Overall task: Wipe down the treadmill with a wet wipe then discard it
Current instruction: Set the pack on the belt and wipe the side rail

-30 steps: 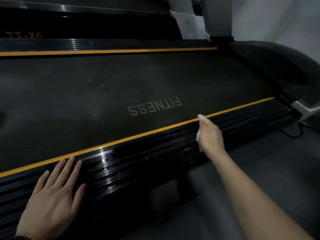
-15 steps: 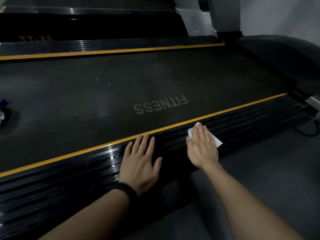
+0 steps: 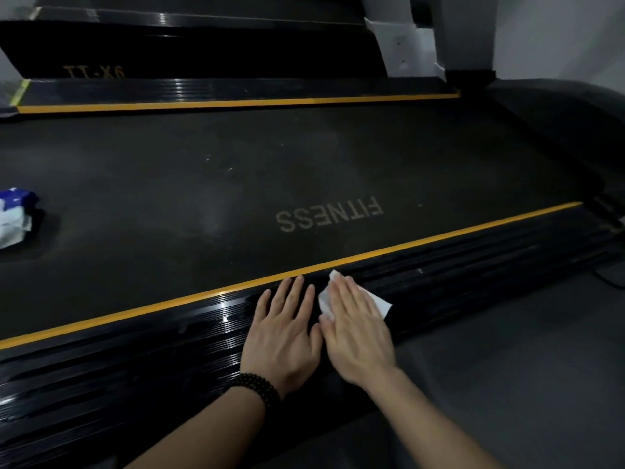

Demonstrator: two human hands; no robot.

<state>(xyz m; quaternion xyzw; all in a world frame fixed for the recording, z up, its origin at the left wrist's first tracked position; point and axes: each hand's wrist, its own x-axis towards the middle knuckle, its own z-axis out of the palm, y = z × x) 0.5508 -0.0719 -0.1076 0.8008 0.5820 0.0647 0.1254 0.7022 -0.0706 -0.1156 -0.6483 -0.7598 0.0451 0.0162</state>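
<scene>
On side rail [image 3: 473, 262], right hand [image 3: 358, 330] flat on wipe [image 3: 380, 303]

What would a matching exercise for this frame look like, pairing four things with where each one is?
Things:
1. wet wipe
2. wipes pack
3. bead bracelet
4. FITNESS lettering

Places:
A. on the left wrist
B. printed on the belt, upside down from this view
C. flat under the right hand on the near side rail
D. lying on the belt at the far left edge of the view

Pairs: 1-C, 2-D, 3-A, 4-B
</scene>
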